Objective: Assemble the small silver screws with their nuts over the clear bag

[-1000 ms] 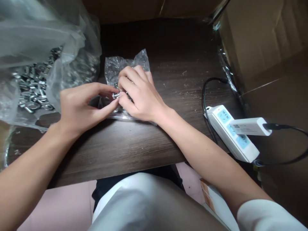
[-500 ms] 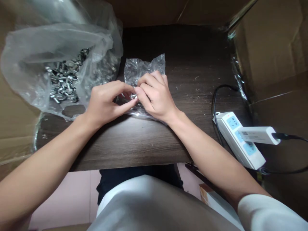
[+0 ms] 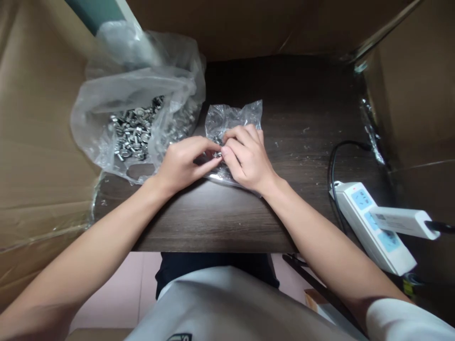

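A small clear plastic bag point(image 3: 231, 113) lies on the dark wooden table with metal pieces in it, mostly covered by my hands. My left hand point(image 3: 186, 161) reaches in from the left, with thumb and forefinger closed on a shiny bolt point(image 3: 218, 154). From the right, my right hand point(image 3: 249, 156) rests over the bag with bent fingers. Its thumb and fingertips meet the left fingertips at the bolt; whatever else they grip is hidden. To the left, a large translucent bag point(image 3: 103, 109) gapes open, showing many loose bolts point(image 3: 135, 132) with washers.
A white power strip point(image 3: 377, 232) with a white adapter point(image 3: 401, 221) plugged in lies at the right, beside a looping black cable point(image 3: 333, 166). Cardboard walls point(image 3: 42, 118) border the table point(image 3: 213, 222) on the left, back and right. Small debris is scattered right of the small bag.
The head view has swung, so everything sits further right and lower in the picture. Both hands keep nearly the same pose at the small bag.
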Tool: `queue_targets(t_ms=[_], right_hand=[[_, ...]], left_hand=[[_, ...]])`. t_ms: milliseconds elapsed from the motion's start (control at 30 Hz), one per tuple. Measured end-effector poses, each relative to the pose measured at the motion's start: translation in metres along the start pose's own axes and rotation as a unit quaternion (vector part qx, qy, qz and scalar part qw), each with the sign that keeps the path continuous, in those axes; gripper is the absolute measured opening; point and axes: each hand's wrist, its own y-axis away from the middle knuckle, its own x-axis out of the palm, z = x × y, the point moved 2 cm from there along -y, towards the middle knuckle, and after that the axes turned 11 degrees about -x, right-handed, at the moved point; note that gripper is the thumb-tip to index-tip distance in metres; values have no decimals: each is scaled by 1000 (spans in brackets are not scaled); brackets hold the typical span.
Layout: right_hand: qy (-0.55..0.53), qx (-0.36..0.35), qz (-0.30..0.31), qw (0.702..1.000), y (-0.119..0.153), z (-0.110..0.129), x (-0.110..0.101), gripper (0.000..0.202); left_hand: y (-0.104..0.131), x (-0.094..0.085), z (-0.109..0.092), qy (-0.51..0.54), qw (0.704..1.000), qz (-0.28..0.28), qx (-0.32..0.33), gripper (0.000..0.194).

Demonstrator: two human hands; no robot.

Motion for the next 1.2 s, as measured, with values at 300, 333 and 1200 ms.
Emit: queue_targets(t_ms=[300,333,1200], right_hand=[[-2,-5,-31,1000,-1,3,-5,26],[3,-7,-30,1000,-1,3,-4,26],[-10,2,12,1000,-4,0,-6,22]], left_hand=[[1,-2,0,14,1000,-2,26,13],[2,-2,0,11,1000,-2,27,13],[0,-4,0,9,1000,-7,3,17]])
